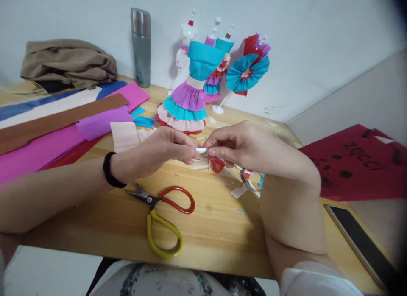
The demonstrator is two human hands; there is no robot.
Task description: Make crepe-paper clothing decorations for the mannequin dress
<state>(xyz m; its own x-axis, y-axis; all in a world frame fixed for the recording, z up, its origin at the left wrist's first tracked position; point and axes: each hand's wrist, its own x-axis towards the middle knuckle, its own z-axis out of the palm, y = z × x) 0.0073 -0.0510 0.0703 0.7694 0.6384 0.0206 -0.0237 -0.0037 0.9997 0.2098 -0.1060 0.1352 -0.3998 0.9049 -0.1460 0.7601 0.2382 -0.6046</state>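
Between my fingertips I have a small white strip (201, 150), its middle showing in the gap between the hands. My left hand (159, 149), with a black band at the wrist, pinches one end. The other end is pinched by my right hand (237, 145). What the strip is made of is hard to make out. Just behind the hands stands a mini dress form (197, 90) dressed in ruffled blue, purple and pink crepe paper. Scissors (152, 200) with one red and one yellow handle lie spread on the table below my left hand.
Crepe paper sheets (63, 122) are piled at left, near a brown cloth (70, 62) and a thermos (141, 50). More decorated forms and a blue paper flower (248, 73) stand at the wall. Paper scraps (239, 191) litter the table (216, 228). A red bag (359, 164) and phone (359, 245) are right.
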